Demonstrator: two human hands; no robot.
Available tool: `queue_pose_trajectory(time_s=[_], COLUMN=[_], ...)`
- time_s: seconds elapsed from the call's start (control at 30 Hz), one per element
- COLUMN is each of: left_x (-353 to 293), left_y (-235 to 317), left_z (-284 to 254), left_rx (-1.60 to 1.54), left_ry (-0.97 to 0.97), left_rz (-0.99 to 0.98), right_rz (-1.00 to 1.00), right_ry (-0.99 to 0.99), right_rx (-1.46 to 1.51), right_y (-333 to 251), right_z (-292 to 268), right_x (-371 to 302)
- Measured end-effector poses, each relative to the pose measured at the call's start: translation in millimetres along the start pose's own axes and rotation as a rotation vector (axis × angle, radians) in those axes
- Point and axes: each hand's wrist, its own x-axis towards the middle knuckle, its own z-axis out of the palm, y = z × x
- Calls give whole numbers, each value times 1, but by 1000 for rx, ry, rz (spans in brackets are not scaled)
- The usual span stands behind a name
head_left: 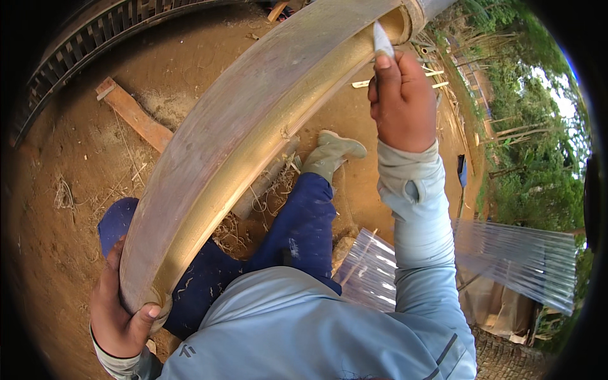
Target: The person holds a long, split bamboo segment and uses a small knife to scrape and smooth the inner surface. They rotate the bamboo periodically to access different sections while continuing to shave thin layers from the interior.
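A thick bamboo pole [209, 120] slants across the view from the lower left to the top right, over my legs. A long slot is cut in its side, baring the pale yellow inside. My left hand [117, 316] wraps round the near end, its thumb at the slot's end. Up by the slot's far end, my right hand [405, 104] is closed on a knife, its handle hidden in the fist. The pointed grey blade [382, 41] sticks up past my thumb, at the slot's edge; whether it touches the bamboo I cannot tell.
A brown plank [134, 115] lies on the earth floor at left. Beyond it, a slatted bamboo structure [82, 44] curves along the upper left. Clear corrugated sheets [519, 259] stand at right. Shavings and fibres [66, 193] litter the ground near my boot [329, 152].
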Motion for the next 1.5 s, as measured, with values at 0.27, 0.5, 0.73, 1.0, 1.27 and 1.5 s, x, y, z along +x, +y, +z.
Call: queue_pose_trajectory(time_s=[0.27,0.5,0.73,1.0,1.27,1.5], left_x=[-1,2,2,-1,2,1], left_y=[-6,-2,-4,0,-2,-5], left_z=[-1,-1,-1,-3,-3,-5], left_rx=[-29,-1,-96,-100,-135,-168], left_ry=[-10,-28,-32,-56,-69,-78], left_rz=[5,30,8,-43,-53,-66], right_rz=[-51,-209,-261,-267,-201,-176], right_ry=[-69,-97,-133,-153,-180,-169], right_rx=[-119,-87,-26,-24,54,53], right_y=[-14,-23,-23,-22,-25,-28], right_z=[2,13,20,21,21,25], right_x=[-14,-39,-56,-59,-60,-61])
